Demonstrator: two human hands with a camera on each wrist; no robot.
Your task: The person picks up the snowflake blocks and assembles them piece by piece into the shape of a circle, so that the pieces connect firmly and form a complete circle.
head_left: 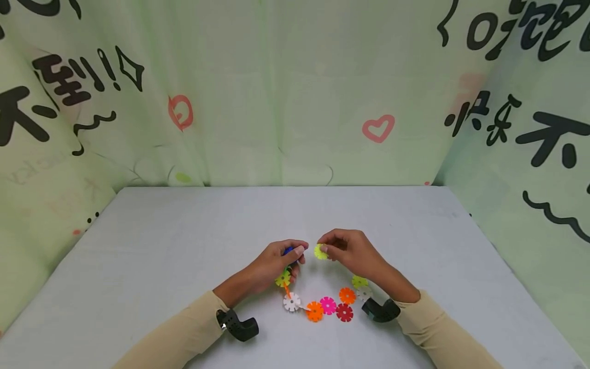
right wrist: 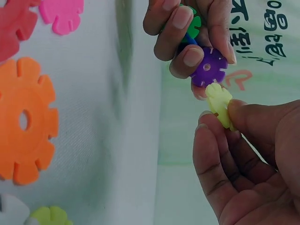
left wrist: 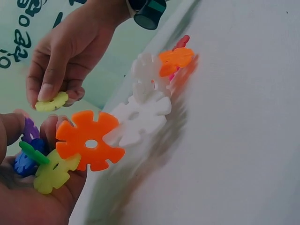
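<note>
Well in from the far edge of the desk (head_left: 184, 225), the left hand (head_left: 273, 262) curls round part of a chain of notched discs (head_left: 315, 311), while the right hand (head_left: 354, 252) pinches a yellow disc (head_left: 319, 251) near its purple disc (right wrist: 207, 69).

- Bare table (head_left: 207, 220) beyond left hand (head_left: 278, 259) and right hand (head_left: 352, 251), back to curtain (head_left: 276, 102); also room outside both sleeves (head_left: 180, 328).
- Gap between hands tight: yellow disc (head_left: 319, 251) juts in, purple disc (right wrist: 211, 65) right by it.
- Near side: curved disc row (head_left: 315, 316) blocks low pass between sleeves; strip in front of it free.
- Black wrist cameras (head_left: 241, 329) jut inward, narrowing that strip.
</note>
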